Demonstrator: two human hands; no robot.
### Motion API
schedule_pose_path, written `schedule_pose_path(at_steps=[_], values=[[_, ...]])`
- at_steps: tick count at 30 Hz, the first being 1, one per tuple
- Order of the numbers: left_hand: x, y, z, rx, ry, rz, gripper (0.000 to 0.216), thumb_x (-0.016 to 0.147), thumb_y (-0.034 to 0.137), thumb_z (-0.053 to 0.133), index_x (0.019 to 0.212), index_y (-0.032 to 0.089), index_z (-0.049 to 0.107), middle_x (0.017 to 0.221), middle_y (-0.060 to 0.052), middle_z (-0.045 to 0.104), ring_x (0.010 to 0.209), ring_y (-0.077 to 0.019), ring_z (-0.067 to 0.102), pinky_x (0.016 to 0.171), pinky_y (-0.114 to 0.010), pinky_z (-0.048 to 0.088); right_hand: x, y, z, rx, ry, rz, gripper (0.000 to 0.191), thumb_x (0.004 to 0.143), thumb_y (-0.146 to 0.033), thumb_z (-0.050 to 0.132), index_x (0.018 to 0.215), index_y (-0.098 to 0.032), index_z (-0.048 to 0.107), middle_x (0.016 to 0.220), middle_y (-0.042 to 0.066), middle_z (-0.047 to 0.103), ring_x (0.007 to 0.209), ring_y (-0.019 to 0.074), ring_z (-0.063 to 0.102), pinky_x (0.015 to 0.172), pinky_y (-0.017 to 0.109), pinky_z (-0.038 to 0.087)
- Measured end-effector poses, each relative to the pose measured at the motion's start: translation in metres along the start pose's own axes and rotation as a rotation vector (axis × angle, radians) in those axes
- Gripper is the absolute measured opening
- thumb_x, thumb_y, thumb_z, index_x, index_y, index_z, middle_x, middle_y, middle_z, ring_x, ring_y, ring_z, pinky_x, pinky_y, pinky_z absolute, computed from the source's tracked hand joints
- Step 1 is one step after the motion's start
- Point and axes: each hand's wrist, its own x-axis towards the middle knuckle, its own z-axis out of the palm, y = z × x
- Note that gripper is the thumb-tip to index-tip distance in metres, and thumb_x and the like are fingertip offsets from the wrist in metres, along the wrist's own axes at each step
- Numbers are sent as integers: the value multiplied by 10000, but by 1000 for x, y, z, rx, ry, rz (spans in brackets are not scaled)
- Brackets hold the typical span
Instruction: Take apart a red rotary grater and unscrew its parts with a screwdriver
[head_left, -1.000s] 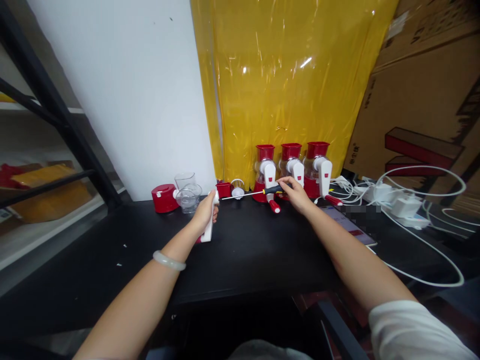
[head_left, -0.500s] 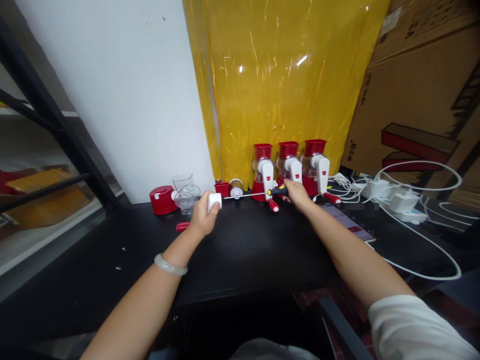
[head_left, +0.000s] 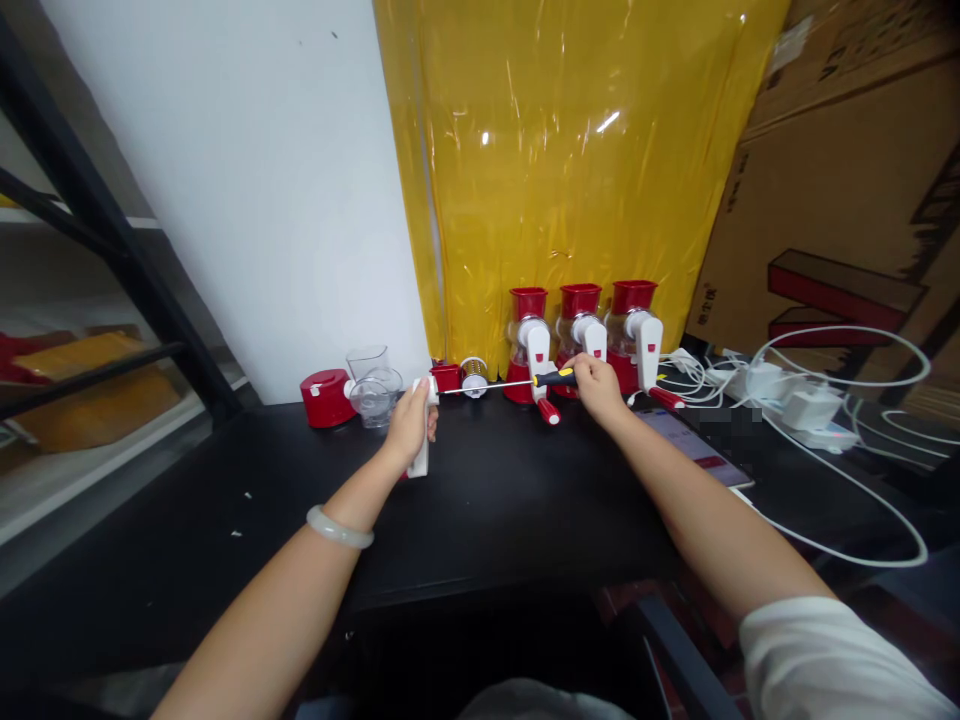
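My left hand (head_left: 409, 425) is closed around a white crank handle (head_left: 420, 462), which points down toward the table. A screwdriver (head_left: 555, 378) with a black and yellow grip is held level in my right hand (head_left: 599, 388). Its long shaft reaches left to the white end of the crank handle; whether the tip sits in a screw is too small to tell. Left of my left hand are a red base (head_left: 327, 400) and a clear plastic housing (head_left: 375, 400). Behind the screwdriver shaft lie a metal grater drum (head_left: 474, 374) and a small red part (head_left: 445, 377).
Three assembled red and white rotary graters (head_left: 529, 335) stand along the back of the black table (head_left: 495, 520). On the right are a phone (head_left: 701, 450), white chargers (head_left: 810, 408) and looping cables. A yellow plastic-covered panel (head_left: 577, 150) and a cardboard box (head_left: 840, 200) rise behind.
The crank handle has turned in my left hand, so its white arm now shows hanging below my fingers. The screwdriver stays nearly in place, its tip end slightly further left.
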Motion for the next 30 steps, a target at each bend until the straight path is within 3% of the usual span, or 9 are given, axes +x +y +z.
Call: schedule_pose_path(at_steps=[4,9,14,17,20,24,30], values=[[2,-1,0,-75,-45,-168,525,833,747,457,735,231,442,447,89,395,318,-93,341,346,-221,330,-2,-5,-2,21,4,-2,267,796,-390,469,711,-211,648,613,17,601,622,193,571,602,309,436],[2,-3,2,-30,-86,-231,537,827,760,453,708,237,430,421,90,379,307,-93,321,346,-226,324,3,4,4,258,32,192,191,782,-419,552,779,-237,608,610,-10,571,474,155,502,436,279,362],[-3,-6,1,131,-36,10,464,868,690,464,755,240,446,487,78,426,368,-114,397,387,-238,358,10,15,8,406,-45,331,242,796,-456,546,786,-226,622,512,-4,568,396,149,477,384,266,322],[-6,-6,-7,305,34,236,372,895,583,496,757,241,448,532,54,469,444,-132,463,454,-250,371,8,12,6,348,-137,373,456,875,-564,414,787,-189,658,445,18,560,318,131,404,352,260,259],[-9,-4,-15,416,44,381,290,867,513,543,792,240,481,566,32,513,511,-157,501,528,-276,385,5,8,4,209,-198,398,557,910,-602,348,658,-193,630,396,33,541,284,118,353,346,269,234],[-12,-1,-19,418,35,419,279,828,504,568,884,232,539,598,22,543,551,-181,520,564,-295,387,5,11,3,29,-223,414,535,898,-537,429,468,-230,511,345,32,482,303,138,381,372,293,279],[-10,-4,-13,345,30,358,287,869,521,542,809,243,505,548,39,517,489,-157,503,522,-277,383,11,26,4,13,-112,278,458,878,-543,460,575,-222,586,374,-9,472,367,163,428,432,299,313]])
